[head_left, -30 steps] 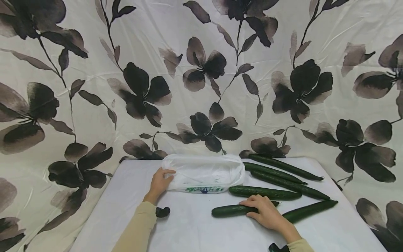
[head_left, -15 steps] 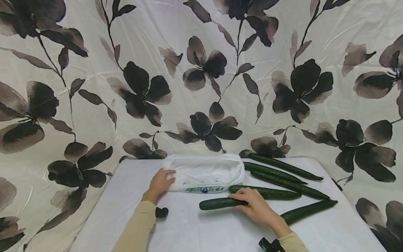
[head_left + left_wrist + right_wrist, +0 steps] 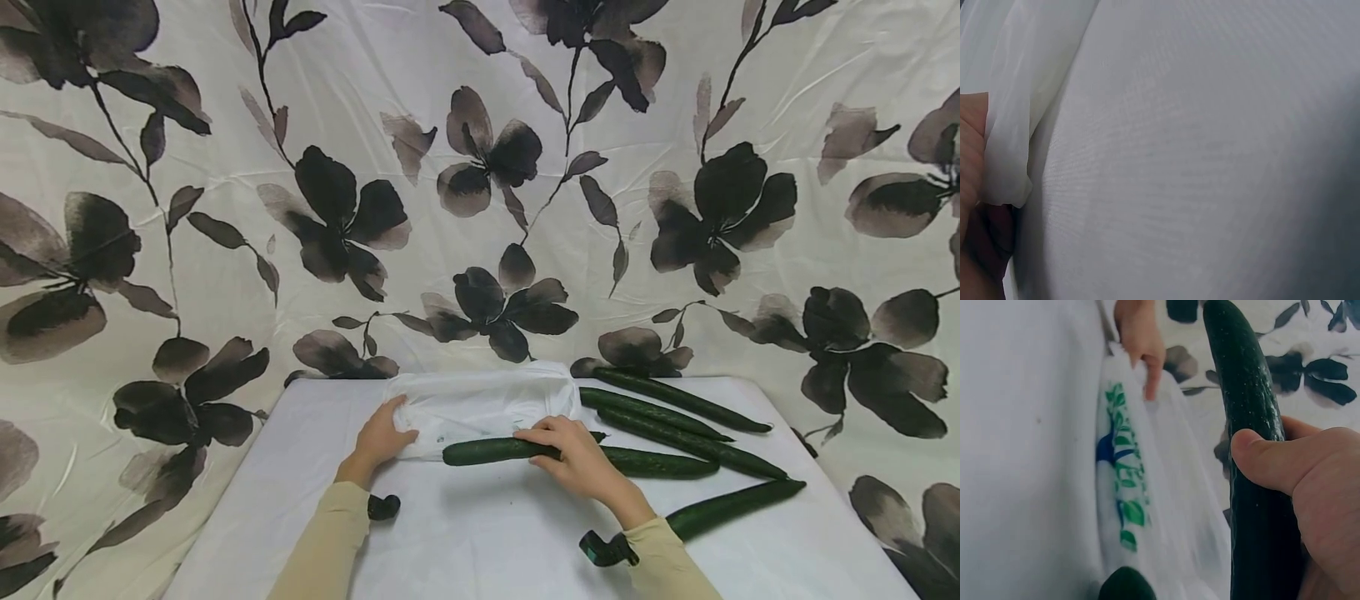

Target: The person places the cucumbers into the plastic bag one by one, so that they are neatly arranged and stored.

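My right hand (image 3: 573,458) grips a long dark green cucumber (image 3: 480,451), lifted off the table and crossing in front of the white plastic bag (image 3: 465,400). Thumb and fingers close round its middle, as the right wrist view shows, with the thumb (image 3: 1266,459) on the near side. At the bag's left end, my left hand (image 3: 380,435) holds the plastic film. In the left wrist view, only part of that hand (image 3: 969,162) shows beside the bag's hanging edge (image 3: 1013,150); most fingers are hidden. Green and blue print (image 3: 1124,462) runs along the bag's side.
Several more cucumbers lie on the right of the white-covered table (image 3: 450,542): one at the back (image 3: 682,398), others (image 3: 690,433) beside the bag, one nearer the front right (image 3: 735,507). A floral cloth (image 3: 480,208) hangs behind.
My right hand has raised the cucumber from the table and carried it left and away from me to the bag's front. The left hand stays at the bag's left end.
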Demonstrator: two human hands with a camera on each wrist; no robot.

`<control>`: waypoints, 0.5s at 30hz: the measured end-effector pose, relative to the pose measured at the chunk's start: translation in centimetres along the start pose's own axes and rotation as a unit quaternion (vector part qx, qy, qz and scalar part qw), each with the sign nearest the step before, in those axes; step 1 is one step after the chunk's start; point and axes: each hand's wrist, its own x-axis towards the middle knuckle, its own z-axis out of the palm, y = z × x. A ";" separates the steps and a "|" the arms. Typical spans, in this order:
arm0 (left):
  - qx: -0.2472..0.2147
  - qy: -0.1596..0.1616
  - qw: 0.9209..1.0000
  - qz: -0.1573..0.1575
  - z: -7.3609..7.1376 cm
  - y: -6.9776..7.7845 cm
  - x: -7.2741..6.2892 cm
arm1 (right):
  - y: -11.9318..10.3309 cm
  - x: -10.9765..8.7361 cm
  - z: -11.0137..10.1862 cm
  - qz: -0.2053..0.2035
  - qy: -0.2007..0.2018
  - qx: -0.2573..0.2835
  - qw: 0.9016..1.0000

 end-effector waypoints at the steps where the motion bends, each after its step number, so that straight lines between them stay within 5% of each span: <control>1: -0.001 -0.002 1.000 0.000 0.0 0.0 0.0 | 0.0 0.5 0.1 0.001 0.001 -0.002 1.000; 15: -0.001 -0.015 1.000 0.015 0.2 -0.6 0.6 | -0.5 6.9 0.4 -0.031 -0.002 0.037 0.999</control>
